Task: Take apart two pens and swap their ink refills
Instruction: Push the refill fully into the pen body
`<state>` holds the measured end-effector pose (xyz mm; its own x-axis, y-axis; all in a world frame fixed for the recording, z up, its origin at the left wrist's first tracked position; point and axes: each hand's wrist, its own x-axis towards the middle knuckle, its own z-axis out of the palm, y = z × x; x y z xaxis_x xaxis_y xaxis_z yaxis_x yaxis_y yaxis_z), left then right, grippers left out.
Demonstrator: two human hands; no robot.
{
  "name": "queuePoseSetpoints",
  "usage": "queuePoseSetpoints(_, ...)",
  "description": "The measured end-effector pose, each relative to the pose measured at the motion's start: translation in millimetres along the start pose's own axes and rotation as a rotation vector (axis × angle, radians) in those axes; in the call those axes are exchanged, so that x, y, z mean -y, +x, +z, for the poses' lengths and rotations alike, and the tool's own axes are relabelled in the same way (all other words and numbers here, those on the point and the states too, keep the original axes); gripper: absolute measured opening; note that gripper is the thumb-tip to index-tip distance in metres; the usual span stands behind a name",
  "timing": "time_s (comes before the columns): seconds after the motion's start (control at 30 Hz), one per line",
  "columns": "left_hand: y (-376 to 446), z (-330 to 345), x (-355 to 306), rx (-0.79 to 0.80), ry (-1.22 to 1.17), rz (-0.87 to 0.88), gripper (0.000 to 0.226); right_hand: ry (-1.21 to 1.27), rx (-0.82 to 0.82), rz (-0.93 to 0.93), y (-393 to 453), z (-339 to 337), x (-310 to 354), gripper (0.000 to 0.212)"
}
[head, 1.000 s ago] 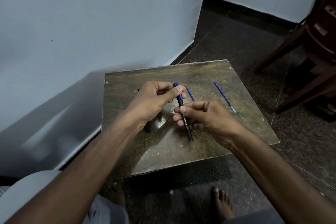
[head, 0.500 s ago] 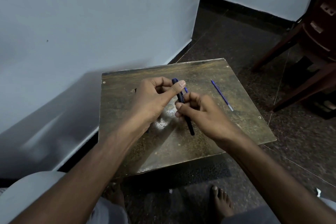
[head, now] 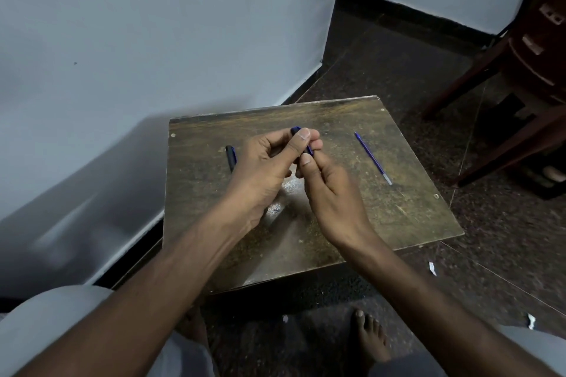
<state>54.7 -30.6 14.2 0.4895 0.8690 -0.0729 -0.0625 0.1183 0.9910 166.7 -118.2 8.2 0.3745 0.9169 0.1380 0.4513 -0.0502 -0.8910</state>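
Observation:
Over the middle of a small worn wooden table (head: 398, 217), my left hand (head: 263, 168) and my right hand (head: 330, 193) both grip one dark pen (head: 296, 131). Only its blue-topped upper end shows above my left thumb; the remainder is hidden inside my fingers. A second dark pen body (head: 231, 157) lies on the table just left of my left hand, partly covered by it. A loose blue ink refill (head: 372, 157) with a silver tip lies apart on the table's right side.
A white wall runs along the left, close to the table. Dark wooden chair legs (head: 477, 144) stand on the floor at the right. My bare feet (head: 367, 340) rest below the table's near edge, with small paper scraps (head: 432, 268) on the floor.
My hands have closed together around the pen, which now is almost fully hidden; its lower half showed before. The second pen body has come into view left of my left hand.

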Motion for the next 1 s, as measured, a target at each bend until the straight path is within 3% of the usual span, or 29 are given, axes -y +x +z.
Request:
queuePoseSetpoints(0.1, 3.6, -11.4, -5.0, 0.043, 0.03, -0.028, 0.019, -0.125, 0.075, -0.011, 0.8, -8.1, -3.0, 0.024)
queuePoseSetpoints(0.2, 12.1, -36.7, -15.2, -0.019, 0.228, 0.01, 0.028, -0.246, 0.104, 0.067, 2.3, -18.1, -9.4, 0.021)
queuePoseSetpoints(0.3, 21.2, -69.0, -18.3, -0.167, 0.565, 0.014, 0.029, -0.101, 0.126, 0.201, 3.5, -21.8, -9.4, 0.018)
queuePoseSetpoints(0.37, 23.4, -76.7, -15.7, -0.251, 0.747, 0.05, 0.022, 0.03, 0.119, 0.265, 4.0, -22.1, -6.8, 0.03)
queuePoseSetpoints(0.47, 20.4, -69.1, -12.5, -0.236, 0.934, 0.164, 0.02, 0.13, 0.135, 0.322, 4.1, -21.3, -4.9, 0.02)
queuePoseSetpoints(0.67, 17.6, -57.5, -6.5, -0.207, 1.0, 0.177, 0.018, 0.187, 0.227, 0.403, 1.5, -21.5, -4.3, 0.023)
queuePoseSetpoints(0.87, 22.7, -60.2, -4.3, -0.225, 0.967, 0.122, 0.018, 0.237, 0.243, 0.296, -0.1, -22.9, -5.9, 0.025)
queuePoseSetpoints(1.0, 18.2, -56.4, -8.6, -0.282, 0.914, 0.23, 0.016, 0.299, 0.215, 0.372, 1.2, -22.4, -6.1, 0.03)
